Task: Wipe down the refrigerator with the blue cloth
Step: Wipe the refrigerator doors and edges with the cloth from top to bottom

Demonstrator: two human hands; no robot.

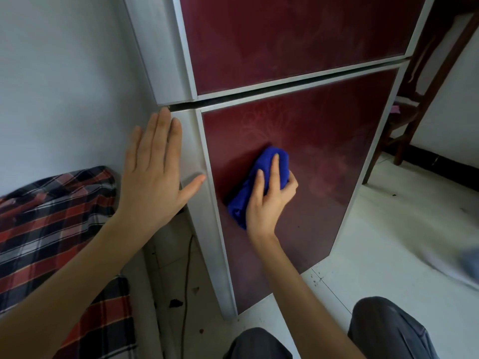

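The refrigerator [298, 125] takes most of the view; it has two dark red door panels framed in silver, the upper door above and the lower door below, with a dark gap between them. A white wall [64, 86] is seen at its left side and a pale tiled floor [388, 242] below and to the right. A checked fabric [51, 229] in red, black and white lies at the left, near the wall. Part of a dark wooden chair [420, 104] is seen at the right, behind the refrigerator. Two knees in grey trousers [383, 330] are seen at the bottom edge.

The left hand [155, 172] is laid flat and opened, fingers stretched, on the silver edge of the lower door; nothing is grasped by it. The right hand [269, 200] is pressed on the lower red panel and is closed around the blue cloth [259, 182]. The cloth is bunched up and is held against the panel, a little left of its middle, with two fingers lying over it. A thin dark cable [185, 294] is seen on the floor beside the refrigerator.
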